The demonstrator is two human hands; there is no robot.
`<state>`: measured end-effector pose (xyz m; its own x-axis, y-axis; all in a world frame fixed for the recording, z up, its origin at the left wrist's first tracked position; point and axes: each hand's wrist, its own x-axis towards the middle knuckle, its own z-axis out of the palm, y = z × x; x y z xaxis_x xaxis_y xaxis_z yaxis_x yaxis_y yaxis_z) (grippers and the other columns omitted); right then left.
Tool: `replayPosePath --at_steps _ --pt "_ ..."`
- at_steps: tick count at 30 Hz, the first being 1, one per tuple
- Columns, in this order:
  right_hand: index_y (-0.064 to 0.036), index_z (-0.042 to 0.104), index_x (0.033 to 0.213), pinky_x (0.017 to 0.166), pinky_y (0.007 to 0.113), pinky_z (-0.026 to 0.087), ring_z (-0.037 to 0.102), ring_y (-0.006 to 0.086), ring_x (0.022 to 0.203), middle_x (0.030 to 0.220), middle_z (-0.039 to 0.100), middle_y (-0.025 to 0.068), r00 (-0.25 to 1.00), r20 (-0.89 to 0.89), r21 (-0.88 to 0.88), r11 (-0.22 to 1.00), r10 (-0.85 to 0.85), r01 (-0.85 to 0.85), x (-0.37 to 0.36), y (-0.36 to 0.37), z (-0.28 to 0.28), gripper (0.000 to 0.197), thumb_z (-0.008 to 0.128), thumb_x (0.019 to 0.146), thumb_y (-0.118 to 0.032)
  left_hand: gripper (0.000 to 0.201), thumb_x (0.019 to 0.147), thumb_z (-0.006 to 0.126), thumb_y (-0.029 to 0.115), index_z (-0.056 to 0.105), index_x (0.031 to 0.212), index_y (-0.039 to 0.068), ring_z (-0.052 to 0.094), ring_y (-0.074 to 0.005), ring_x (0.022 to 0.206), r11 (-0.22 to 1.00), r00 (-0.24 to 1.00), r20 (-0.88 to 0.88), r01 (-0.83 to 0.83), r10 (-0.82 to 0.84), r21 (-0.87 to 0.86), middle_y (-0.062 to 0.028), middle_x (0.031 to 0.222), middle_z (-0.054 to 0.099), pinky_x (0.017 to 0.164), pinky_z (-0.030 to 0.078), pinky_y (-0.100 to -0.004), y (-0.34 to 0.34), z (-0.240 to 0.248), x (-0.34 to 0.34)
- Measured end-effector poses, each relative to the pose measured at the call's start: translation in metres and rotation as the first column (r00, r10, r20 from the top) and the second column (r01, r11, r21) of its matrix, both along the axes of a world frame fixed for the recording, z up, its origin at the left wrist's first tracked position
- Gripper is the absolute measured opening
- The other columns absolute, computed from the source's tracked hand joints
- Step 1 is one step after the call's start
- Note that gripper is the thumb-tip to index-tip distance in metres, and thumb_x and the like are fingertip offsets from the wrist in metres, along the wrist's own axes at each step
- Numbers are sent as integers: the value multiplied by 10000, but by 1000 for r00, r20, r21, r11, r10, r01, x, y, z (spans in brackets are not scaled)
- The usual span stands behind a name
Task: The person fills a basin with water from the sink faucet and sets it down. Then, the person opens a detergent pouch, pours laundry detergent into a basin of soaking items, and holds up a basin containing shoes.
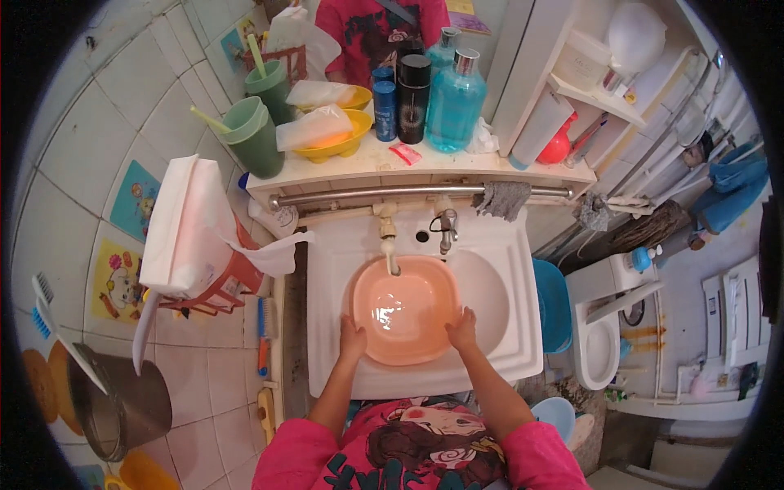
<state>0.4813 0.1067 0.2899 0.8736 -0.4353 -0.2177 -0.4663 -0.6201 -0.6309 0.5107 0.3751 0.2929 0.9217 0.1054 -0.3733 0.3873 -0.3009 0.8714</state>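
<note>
Two hands clamp your glossy, rounded peach plastic basin (404, 310): left hand (353, 336) grips the rim at 8 o'clock, right hand (462, 329) at 4. It sits in the white sink (506, 327), water pooling inside.

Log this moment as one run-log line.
left hand: on pink basin rim | right hand: on rim | basin: in sink, under tap

Held pink basin (406, 314) in white sink (502, 327) under tap (389, 237), left hand (353, 336) and right hand (463, 329) gripping near rim; water pooled inside.
</note>
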Motion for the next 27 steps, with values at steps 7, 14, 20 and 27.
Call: replayPosePath --at_steps 7,14,20,27 --pt "44 342 1198 954 370 297 362 357 1121 1192 392 225 897 345 48 949 276 -311 45 26 81 562 583 714 -108 426 798 411 53 345 1206 -50 375 -310 1143 991 921 368 135 -127 5 -217 1220 387 964 274 -319 -29 92 45" --pt "45 287 1238 961 358 295 341 347 1162 1264 338 219 752 535 85 861 385 -501 93 85 140 621 594 716 -90 405 915 297 216 328 1274 29 365 -172 1147 887 941 332 202 -60 -415 -88 1275 374 947 281 -258 -57 126 100" --pt "43 316 1232 967 350 295 350 338 1166 1246 362 227 648 608 23 806 459 -592 96 91 148 606 594 710 -89 407 897 297 202 355 1242 -7 326 -222 1199 917 929 350 235 -116 -321 -141 1276 374 990 236 -283 -64 115 106" --pt "29 358 1212 911 353 358 398 369 1103 1218 390 238 644 596 -24 813 479 -582 110 82 137 495 501 739 0 405 868 351 57 341 1273 52 372 -162 1135 934 889 442 250 -118 -255 -88 1269 367 951 277 -254 -65 105 100"
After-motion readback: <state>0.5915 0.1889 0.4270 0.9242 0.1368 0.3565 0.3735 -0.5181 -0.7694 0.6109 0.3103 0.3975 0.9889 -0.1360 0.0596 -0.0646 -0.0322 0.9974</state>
